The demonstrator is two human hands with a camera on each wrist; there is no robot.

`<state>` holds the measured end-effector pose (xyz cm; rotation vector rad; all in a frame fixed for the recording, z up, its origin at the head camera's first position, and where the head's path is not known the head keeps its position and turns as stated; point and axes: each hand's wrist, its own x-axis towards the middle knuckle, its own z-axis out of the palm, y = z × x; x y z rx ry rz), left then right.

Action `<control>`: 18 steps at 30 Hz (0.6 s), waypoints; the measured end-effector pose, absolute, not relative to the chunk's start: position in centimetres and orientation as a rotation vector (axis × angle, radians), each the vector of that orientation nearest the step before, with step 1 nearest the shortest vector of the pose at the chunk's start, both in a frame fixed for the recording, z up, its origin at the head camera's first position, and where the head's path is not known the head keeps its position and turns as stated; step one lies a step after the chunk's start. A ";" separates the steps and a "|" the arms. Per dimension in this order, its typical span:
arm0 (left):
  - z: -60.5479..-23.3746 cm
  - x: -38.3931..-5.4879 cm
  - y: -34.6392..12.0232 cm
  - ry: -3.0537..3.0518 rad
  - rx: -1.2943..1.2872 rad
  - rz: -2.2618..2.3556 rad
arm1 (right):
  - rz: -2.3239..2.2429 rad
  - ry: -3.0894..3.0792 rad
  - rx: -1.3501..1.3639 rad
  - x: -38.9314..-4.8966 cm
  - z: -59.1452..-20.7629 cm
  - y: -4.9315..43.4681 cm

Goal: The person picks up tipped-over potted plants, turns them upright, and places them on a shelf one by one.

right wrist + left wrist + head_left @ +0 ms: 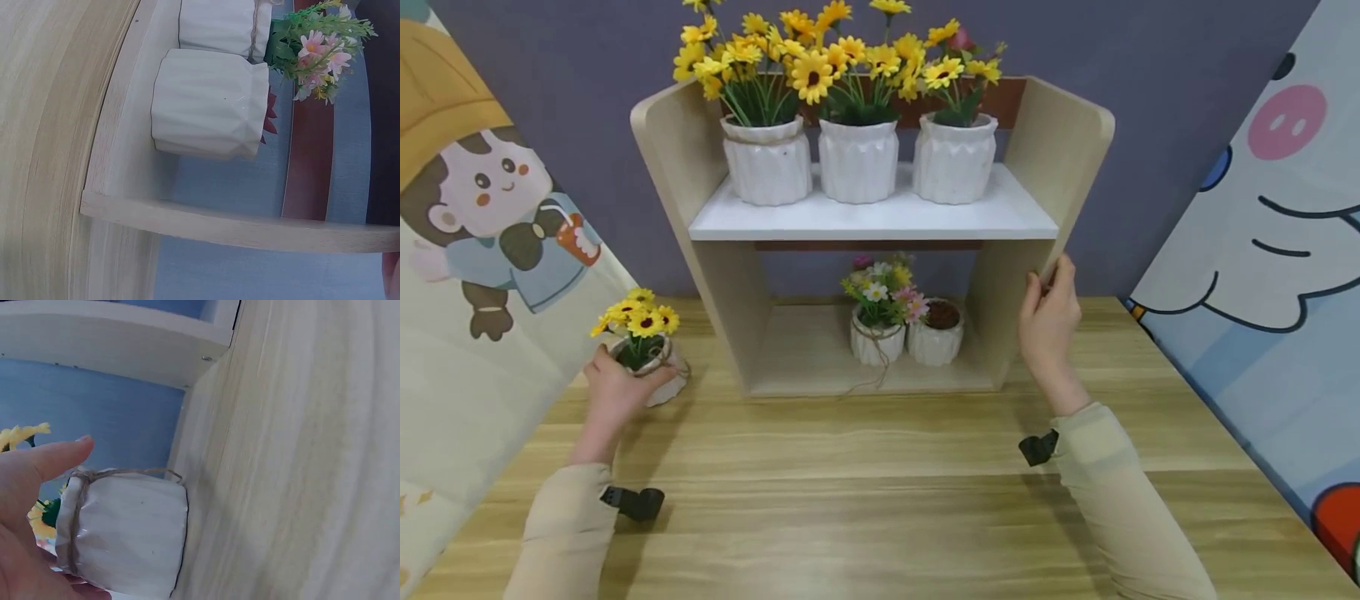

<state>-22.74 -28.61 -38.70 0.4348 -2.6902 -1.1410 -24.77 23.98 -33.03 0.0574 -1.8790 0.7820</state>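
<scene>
At the left of the table my left hand [617, 383] is round a small white pot of yellow flowers [672, 385], thumb on the near right side and fingers at the far left. In the left wrist view this pot [131, 531] has twine about its rim, and its base is right at the tabletop. My right hand [1051, 312] grips the front edge of the right side panel of a two-tier wooden shelf [1078, 158]. Only a sliver of that hand [392, 275] shows in the right wrist view.
Three white pots with yellow flowers [859, 162] stand on the white upper board [872, 221]. On the lower level are a pot of mixed flowers [878, 342] and a white pot with brown filling [936, 343]. Cartoon panels [512, 250] flank the wooden table [850, 500].
</scene>
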 end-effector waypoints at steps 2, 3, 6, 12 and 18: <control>-38.6 -23.0 -28.8 -2.701 0.452 -1.153 | 0.784 -1.882 0.048 -24.8 -33.0 24.0; -38.6 -23.1 -29.0 -2.708 0.464 -1.151 | 0.788 -1.888 0.043 -24.7 -33.0 24.0; -38.5 -23.2 -29.7 -2.725 0.508 -1.137 | 0.800 -1.921 0.049 -24.8 -33.1 23.6; -38.2 -23.3 -30.5 -2.762 0.501 -1.056 | 0.797 -1.900 0.068 -25.0 -33.1 23.4; -38.2 -23.9 -30.2 -2.739 0.430 -1.167 | 0.806 -1.869 0.027 -25.0 -33.1 23.7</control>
